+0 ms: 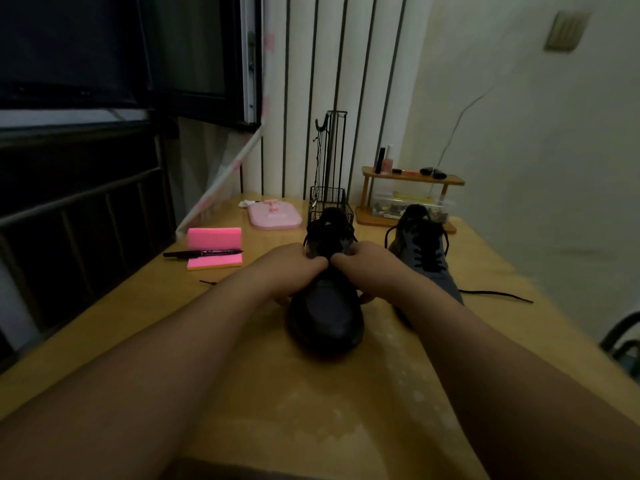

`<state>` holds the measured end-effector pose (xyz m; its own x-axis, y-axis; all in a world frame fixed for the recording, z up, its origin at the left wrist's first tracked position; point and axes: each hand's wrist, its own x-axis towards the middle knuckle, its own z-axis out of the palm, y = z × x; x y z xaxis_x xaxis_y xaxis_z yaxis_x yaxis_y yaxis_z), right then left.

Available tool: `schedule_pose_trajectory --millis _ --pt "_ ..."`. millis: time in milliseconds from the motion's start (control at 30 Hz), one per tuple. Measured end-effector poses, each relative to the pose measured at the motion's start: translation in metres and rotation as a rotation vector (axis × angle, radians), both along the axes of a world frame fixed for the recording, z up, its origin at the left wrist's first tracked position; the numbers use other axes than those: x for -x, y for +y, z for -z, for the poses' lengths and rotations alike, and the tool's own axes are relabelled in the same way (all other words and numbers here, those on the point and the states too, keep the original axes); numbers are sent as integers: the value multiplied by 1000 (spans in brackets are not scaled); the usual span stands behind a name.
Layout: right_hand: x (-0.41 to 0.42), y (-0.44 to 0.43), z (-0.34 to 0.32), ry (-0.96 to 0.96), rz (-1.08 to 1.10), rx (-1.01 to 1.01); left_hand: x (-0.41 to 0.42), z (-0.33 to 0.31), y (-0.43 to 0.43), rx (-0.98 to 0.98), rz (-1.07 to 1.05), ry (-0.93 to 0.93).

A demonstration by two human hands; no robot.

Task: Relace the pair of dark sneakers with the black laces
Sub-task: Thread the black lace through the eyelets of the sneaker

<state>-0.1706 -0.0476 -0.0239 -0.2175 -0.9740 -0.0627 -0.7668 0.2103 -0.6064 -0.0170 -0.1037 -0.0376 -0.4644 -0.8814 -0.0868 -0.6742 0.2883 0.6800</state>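
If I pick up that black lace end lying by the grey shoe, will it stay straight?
Probably not: the lace lies thin and wavy on the table, so it should flop. It looks light. It seems to run back toward the grey sneaker, so pulling might tug that.

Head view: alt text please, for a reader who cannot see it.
A left hand and right hand grip the lacing area of a dark sneaker on a wooden table. A second sneaker, laced in black, stands to its right.
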Motion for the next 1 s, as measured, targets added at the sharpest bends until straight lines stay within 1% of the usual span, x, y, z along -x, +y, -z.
schedule_pose_trajectory --millis 100,167,233,367,433,533,633,667,700,767,867,900,933,1000 --pt "-4 -1 -7 128 -5 -13 5 -9 -2 -17 15 -72" --pt "-3 -2 -6 174 -21 17 6 -12 -3 -3 30 -117" --pt "-1 -3 -2 202 -16 52 9 -12 -4 49 26 -153" --pt "2 -2 8 240 14 127 13 -7 -6 233 -21 -226" --pt "2 -2 11 242 17 137 11 -4 -7 260 -22 -225" --pt "5 1 12 154 1 136 6 0 -6 215 -1 -122" --pt "9 7 10 -71 -37 62 -5 12 1 13 44 90" --pt "9 10 10 -105 -45 34 -7 16 1 -27 52 135" --pt "9 12 10 -95 -57 18 -8 17 0 -41 51 162" --pt "9 14 12 -50 -58 12 -6 22 -3 -13 27 156" --pt "13 14 14 53 -6 48 -9 37 -3 100 -53 -8" --pt "16 15 14 46 -2 44 -13 45 -3 125 -79 -19" --pt "20 16 14 -12 -7 37 -17 50 -3 142 -98 10" --pt "27 16 16 -194 7 43 -19 51 -6 183 -132 114"
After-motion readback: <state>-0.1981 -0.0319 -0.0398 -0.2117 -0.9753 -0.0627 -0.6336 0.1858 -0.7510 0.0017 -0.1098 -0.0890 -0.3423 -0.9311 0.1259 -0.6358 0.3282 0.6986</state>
